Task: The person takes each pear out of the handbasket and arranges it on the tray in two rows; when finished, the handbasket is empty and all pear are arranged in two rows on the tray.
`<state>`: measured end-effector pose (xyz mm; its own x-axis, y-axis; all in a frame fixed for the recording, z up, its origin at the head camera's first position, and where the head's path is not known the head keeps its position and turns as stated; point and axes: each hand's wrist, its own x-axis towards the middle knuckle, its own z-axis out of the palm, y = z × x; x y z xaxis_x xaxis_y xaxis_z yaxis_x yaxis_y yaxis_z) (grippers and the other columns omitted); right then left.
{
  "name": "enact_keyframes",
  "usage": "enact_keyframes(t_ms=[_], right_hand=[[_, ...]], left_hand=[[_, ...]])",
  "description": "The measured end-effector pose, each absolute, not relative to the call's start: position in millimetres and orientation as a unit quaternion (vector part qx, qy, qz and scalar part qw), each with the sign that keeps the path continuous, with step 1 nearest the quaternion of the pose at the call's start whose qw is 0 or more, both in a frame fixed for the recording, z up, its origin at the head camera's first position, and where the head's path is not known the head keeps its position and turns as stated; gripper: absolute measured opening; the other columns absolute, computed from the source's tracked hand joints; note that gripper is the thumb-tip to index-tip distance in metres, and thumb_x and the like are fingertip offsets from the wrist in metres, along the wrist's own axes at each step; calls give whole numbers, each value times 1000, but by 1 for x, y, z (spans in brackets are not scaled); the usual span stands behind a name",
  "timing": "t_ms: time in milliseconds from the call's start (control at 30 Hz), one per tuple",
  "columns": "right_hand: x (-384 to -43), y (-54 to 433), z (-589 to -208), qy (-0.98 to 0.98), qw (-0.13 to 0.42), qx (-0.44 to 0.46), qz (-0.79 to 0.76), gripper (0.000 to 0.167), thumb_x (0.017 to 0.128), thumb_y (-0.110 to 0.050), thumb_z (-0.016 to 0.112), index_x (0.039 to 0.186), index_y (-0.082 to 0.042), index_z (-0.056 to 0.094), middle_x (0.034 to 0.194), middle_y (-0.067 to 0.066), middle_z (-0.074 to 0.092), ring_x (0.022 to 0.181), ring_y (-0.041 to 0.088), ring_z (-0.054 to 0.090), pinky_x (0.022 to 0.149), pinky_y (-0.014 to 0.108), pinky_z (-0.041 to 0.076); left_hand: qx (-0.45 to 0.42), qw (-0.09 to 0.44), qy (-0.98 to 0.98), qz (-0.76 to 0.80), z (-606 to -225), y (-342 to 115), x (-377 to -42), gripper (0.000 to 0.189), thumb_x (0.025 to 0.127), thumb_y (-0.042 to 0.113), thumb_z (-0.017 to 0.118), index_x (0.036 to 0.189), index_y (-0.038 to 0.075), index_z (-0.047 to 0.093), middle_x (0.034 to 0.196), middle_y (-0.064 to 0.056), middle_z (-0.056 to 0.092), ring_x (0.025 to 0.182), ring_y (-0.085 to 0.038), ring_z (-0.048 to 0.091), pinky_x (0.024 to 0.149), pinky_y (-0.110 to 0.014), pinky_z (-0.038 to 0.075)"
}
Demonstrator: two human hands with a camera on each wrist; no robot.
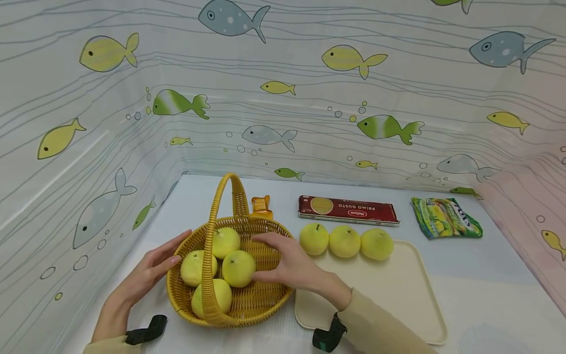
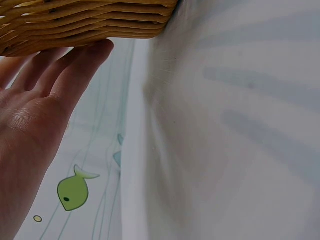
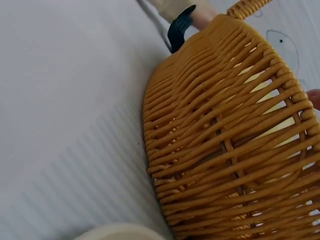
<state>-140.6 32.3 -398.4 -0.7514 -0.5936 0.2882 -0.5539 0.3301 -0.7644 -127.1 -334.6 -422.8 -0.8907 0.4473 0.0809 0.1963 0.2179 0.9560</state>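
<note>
A yellow wicker basket (image 1: 252,302) with a tall arched handle stands on the left half of the table. In it lie several round yellow-green fruits (image 1: 239,268). My left hand (image 1: 152,265) touches the basket's left side, its fingers extended along the wickerwork (image 2: 90,20). Over the basket's right part is my right hand (image 1: 294,260), thumb and fingers spread apart. Its thumb tip is close to the rightmost fruit in the basket; whether they touch I cannot tell. In the right wrist view the basket's woven side (image 3: 225,135) fills much of the picture, with most of that hand hidden.
Three similar fruits (image 1: 345,241) line the back edge of a cream tray (image 1: 371,295) right of the basket. Behind them lies a dark red biscuit pack (image 1: 349,210). A green snack bag (image 1: 445,218) is at the back right. An orange packet (image 1: 261,206) sits behind the basket. Fish-patterned walls enclose the table.
</note>
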Motion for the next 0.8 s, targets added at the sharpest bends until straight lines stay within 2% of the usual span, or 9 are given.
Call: enact_keyframes(t_ms=[400,800], right_hand=[[-143,16,-396,827,36,-373,-420,72,79,-34,85,139,-6,56,140,5,60,130,18,55,109,33,45],[-147,8,-405,844,48,-376,-379,72,81,-42,82,139,-9,57,137,4,62,128,15,56,107,31,46]], left_hand=[[208,105,775,588,-424,-334,-127,55,105,4,41,158,2,25,163,4,31,139,12,32,103,-9,34],[201,107,778,586,-421,-334,-126,55,105,6,41,158,3,25,163,3,31,139,13,32,103,-8,34]])
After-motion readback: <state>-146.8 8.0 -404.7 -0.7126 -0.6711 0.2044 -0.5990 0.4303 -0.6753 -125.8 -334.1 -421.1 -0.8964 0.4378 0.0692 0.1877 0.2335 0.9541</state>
